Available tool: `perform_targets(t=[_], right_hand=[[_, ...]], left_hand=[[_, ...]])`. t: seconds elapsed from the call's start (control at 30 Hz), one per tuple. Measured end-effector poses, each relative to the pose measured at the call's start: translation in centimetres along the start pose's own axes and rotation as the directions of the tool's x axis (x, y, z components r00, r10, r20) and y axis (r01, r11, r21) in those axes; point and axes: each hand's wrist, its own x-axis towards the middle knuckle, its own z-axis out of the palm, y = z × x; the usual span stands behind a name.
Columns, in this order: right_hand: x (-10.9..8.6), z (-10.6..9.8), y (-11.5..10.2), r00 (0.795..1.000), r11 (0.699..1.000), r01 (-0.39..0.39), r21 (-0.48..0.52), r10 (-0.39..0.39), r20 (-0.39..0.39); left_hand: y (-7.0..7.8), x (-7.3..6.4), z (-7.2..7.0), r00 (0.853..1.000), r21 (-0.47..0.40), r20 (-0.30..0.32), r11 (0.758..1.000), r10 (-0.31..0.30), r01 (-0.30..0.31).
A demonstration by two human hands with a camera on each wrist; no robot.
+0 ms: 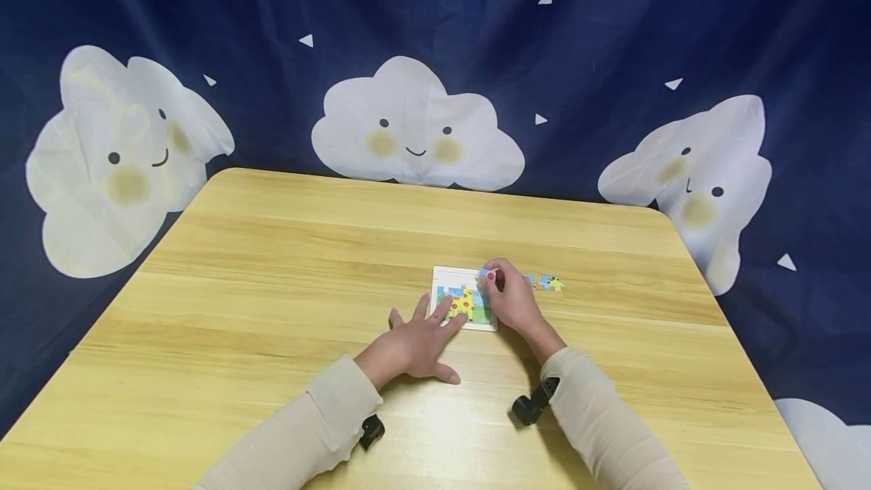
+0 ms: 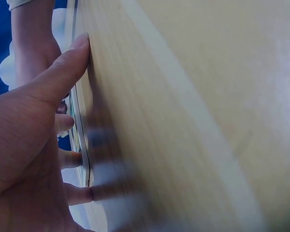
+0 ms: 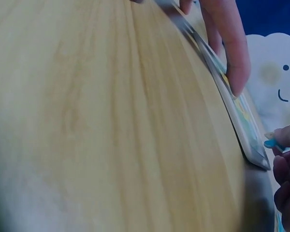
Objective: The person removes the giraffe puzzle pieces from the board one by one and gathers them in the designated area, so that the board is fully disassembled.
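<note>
A jigsaw puzzle point(image 1: 483, 313) showing a yellow giraffe with red spots lies partly assembled in a white frame point(image 1: 452, 272) on the table. My left hand point(image 1: 423, 342) rests with spread fingers over the frame's lower left part, fingertips touching it. Above the frame's right edge, my right hand point(image 1: 512, 295) pinches a puzzle piece point(image 1: 488, 275) with blue and a red dot between thumb and fingers. In the right wrist view that blue piece point(image 3: 270, 143) shows at the fingertips, just off the frame's end. The frame's upper strip shows bare white.
Several loose puzzle pieces point(image 1: 550, 283), blue and yellow, lie right of my right hand, partly hidden by it. The wooden table point(image 1: 272, 271) reaches back to a dark blue curtain point(image 1: 435, 6) printed with clouds. Both wrists carry a small black camera point(image 1: 527, 409).
</note>
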Motion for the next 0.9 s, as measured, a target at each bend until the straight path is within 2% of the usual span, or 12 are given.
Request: perform_targets(t=[0.17, 0.43, 0.67, 0.9], right_hand=[[-0.1, -1.0, 0.3, 0.999, 1.0, 0.025, 0.005, -0.024, -0.035], [-0.5, -3.7, 1.9, 0.997, 1.0, 0.016, 0.005, -0.015, -0.08], [-1.4, -7.2, 4.4, 0.991, 0.996, -0.078, -0.033, 0.074, -0.11], [-2.0, -10.0, 6.9, 0.975, 0.979, -0.195, -0.065, 0.186, -0.124]], left_hand=[[0.0, 0.0, 0.0, 1.0, -0.004, -0.002, 1.0, 0.002, -0.002], [0.0, -0.2, 0.0, 1.0, -0.018, -0.006, 1.0, 0.001, -0.001], [0.1, -0.3, 0.0, 1.0, -0.012, -0.012, 1.0, 0.002, -0.002], [0.3, -0.3, -0.1, 1.0, -0.011, -0.013, 1.0, 0.006, -0.006]])
